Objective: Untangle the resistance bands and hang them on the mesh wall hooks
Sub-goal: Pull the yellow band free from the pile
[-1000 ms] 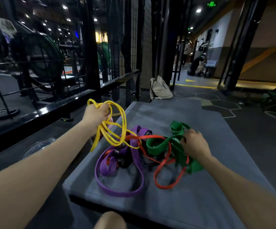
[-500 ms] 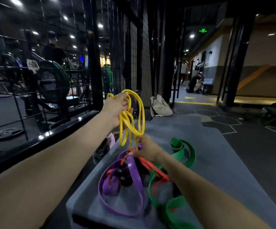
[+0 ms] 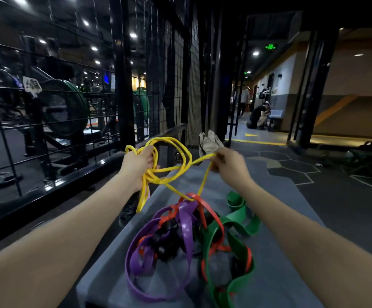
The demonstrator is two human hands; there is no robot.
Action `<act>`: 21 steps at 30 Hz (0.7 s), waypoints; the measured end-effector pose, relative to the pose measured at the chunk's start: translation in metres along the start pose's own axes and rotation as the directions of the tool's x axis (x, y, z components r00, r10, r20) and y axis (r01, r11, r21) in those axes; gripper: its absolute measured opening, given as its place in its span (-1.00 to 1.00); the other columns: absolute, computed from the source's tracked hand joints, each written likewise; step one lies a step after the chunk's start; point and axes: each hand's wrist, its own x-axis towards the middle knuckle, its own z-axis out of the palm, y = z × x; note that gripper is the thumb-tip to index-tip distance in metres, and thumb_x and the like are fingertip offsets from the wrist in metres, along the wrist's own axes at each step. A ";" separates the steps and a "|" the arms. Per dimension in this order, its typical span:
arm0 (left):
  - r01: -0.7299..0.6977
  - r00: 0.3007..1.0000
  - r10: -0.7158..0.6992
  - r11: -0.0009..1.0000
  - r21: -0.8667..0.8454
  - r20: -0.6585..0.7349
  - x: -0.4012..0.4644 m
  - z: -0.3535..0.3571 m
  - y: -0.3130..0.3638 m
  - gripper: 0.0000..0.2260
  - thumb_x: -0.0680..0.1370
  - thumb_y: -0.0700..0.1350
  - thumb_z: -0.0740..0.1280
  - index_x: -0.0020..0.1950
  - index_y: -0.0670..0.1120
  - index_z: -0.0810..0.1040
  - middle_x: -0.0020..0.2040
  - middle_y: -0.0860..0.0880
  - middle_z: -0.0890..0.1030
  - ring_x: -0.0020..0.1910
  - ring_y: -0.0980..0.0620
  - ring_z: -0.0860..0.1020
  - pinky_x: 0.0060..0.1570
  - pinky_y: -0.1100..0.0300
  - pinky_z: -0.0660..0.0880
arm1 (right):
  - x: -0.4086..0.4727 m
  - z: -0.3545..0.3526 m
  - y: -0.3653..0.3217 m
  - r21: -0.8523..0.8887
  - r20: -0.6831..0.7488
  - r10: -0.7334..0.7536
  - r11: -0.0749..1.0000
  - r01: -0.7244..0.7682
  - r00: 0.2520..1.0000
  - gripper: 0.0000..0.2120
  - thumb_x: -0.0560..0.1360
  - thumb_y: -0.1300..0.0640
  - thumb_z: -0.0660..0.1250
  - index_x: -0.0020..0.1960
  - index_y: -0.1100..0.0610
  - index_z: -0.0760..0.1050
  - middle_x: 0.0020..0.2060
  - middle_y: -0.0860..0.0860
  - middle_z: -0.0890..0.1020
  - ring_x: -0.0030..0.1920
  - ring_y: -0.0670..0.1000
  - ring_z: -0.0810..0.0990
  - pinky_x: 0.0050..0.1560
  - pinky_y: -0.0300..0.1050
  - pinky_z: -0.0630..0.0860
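A thin yellow band (image 3: 181,162) is lifted above a tangled pile on a grey mat (image 3: 276,270). My left hand (image 3: 139,163) grips a bunch of its loops. My right hand (image 3: 226,162) pinches one strand and holds it out to the right. A lower part of the yellow band still runs under the red band (image 3: 205,204) at the top of the pile. The purple band (image 3: 186,232), the green band (image 3: 238,218) and dark handles lie knotted together below my hands. The black mesh wall (image 3: 193,81) stands behind, its hooks too dark to make out.
A black railing and grid fence (image 3: 54,134) run along the left, with weight machines behind. A pale bag (image 3: 209,142) leans at the mat's far end. A person (image 3: 258,115) crouches down the corridor at the right. Dark floor lies to the right of the mat.
My right hand has risen from the pile and pulled a yellow strand out to the right. The left hand has lifted the yellow bunch higher, drawing the band partly out of the tangle.
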 end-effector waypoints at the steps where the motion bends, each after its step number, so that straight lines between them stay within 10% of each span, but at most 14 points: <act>1: 0.000 1.000 0.000 1.000 -0.004 0.012 0.002 0.004 -0.003 -0.77 0.56 -0.11 0.30 -0.28 -0.16 0.49 -0.34 -0.08 0.49 -0.44 0.02 0.47 -0.59 0.30 0.48 | 0.007 -0.005 -0.005 0.045 -0.021 -0.008 0.999 0.009 1.000 -0.85 0.56 0.28 0.20 -0.18 0.25 0.44 -0.22 0.28 0.63 -0.21 0.17 0.60 -0.04 0.13 0.57; 4: 0.013 0.995 -0.011 1.000 -0.017 0.102 0.009 0.016 -0.010 -0.71 0.51 -0.12 0.36 -0.38 -0.09 0.40 -0.50 0.01 0.38 -0.54 0.08 0.32 -0.58 0.33 0.30 | 0.028 -0.013 -0.008 0.121 -0.087 -0.008 0.992 0.019 0.996 -0.86 0.57 0.26 0.17 -0.11 0.26 0.46 -0.18 0.24 0.63 -0.18 0.15 0.64 -0.03 0.15 0.59; 9: 0.037 0.985 -0.056 0.992 0.117 0.162 0.010 0.020 -0.036 -0.84 0.36 -0.12 0.52 -0.29 -0.10 0.56 -0.20 -0.15 0.48 -0.22 -0.07 0.44 -0.23 -0.03 0.49 | 0.013 0.004 0.009 0.111 -0.005 0.025 0.993 -0.024 1.000 -0.85 0.54 0.40 0.16 -0.04 0.36 0.50 -0.26 0.19 0.56 -0.26 0.11 0.57 -0.26 -0.27 0.55; 13: 0.000 0.946 -0.075 0.973 0.231 0.316 0.002 0.022 -0.062 -0.73 0.37 -0.20 0.50 -0.38 -0.12 0.43 -0.48 -0.04 0.38 -0.49 0.04 0.34 -0.49 0.27 0.38 | 0.001 0.030 0.024 0.055 0.162 0.017 0.998 -0.026 0.987 -0.86 0.47 0.33 0.29 -0.07 0.18 0.60 -0.30 0.08 0.61 -0.22 0.10 0.61 -0.03 0.10 0.58; 17: -0.029 0.906 -0.098 0.956 0.292 0.412 -0.008 0.033 -0.072 -0.88 0.33 -0.24 0.52 -0.26 -0.14 0.59 -0.36 -0.05 0.62 -0.35 0.02 0.58 -0.27 0.17 0.54 | 0.005 0.044 0.002 0.063 0.231 -0.089 0.995 0.076 0.969 -0.87 0.50 0.21 0.29 -0.06 0.16 0.62 -0.26 0.01 0.59 -0.20 0.01 0.56 -0.16 -0.12 0.46; 21: 0.014 0.951 -0.082 0.975 0.223 0.300 -0.001 0.037 -0.081 -0.85 0.39 -0.29 0.45 -0.33 -0.13 0.53 -0.53 0.00 0.48 -0.56 0.10 0.38 -0.51 0.33 0.34 | 0.011 0.047 -0.008 0.091 0.261 -0.105 0.992 0.084 0.960 -0.85 0.48 0.26 0.29 -0.02 0.12 0.61 -0.21 -0.01 0.61 -0.16 -0.05 0.57 -0.12 -0.18 0.47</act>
